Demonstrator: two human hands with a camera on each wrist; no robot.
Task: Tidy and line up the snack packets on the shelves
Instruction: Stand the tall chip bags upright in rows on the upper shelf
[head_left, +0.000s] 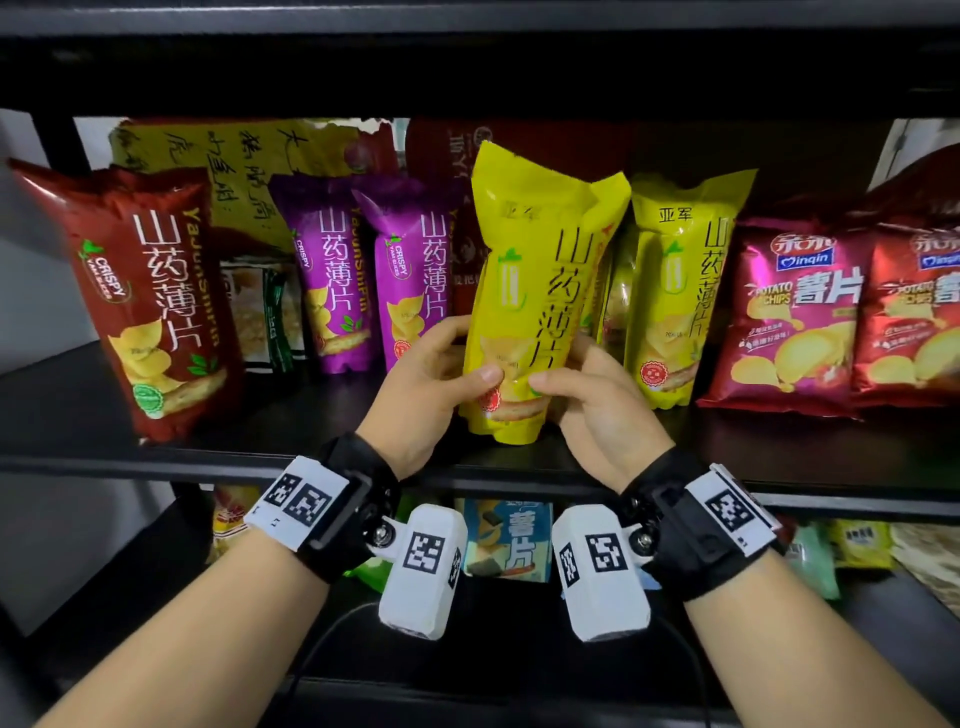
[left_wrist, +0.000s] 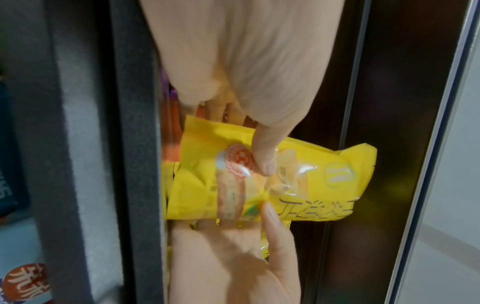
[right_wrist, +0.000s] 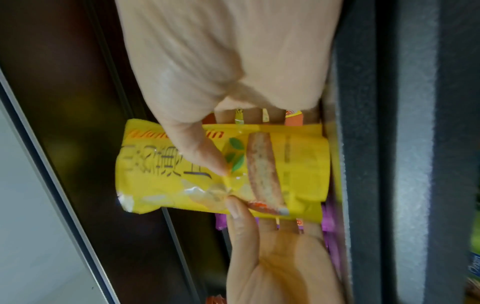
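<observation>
A yellow yam-crisp packet (head_left: 530, 291) stands upright at the middle of the upper shelf (head_left: 156, 462), its top leaning a little to the right. My left hand (head_left: 447, 364) grips its lower left side, thumb on the front and fingers behind. On the lower right side my right hand (head_left: 576, 384) holds it the same way. The two thumbs nearly meet on the front. The left wrist view has the packet (left_wrist: 298, 185) under my left thumb (left_wrist: 265, 152). In the right wrist view the packet (right_wrist: 298, 164) lies under my right thumb (right_wrist: 202, 152). Whether its base touches the shelf I cannot tell.
Along the shelf stand a brown-red packet (head_left: 150, 291) tilted at the left, two purple packets (head_left: 332, 275) (head_left: 415, 280), a second yellow packet (head_left: 675, 291) and two red potato-chip bags (head_left: 795, 317) (head_left: 914, 312). A blue packet (head_left: 506, 540) and others sit on the lower shelf.
</observation>
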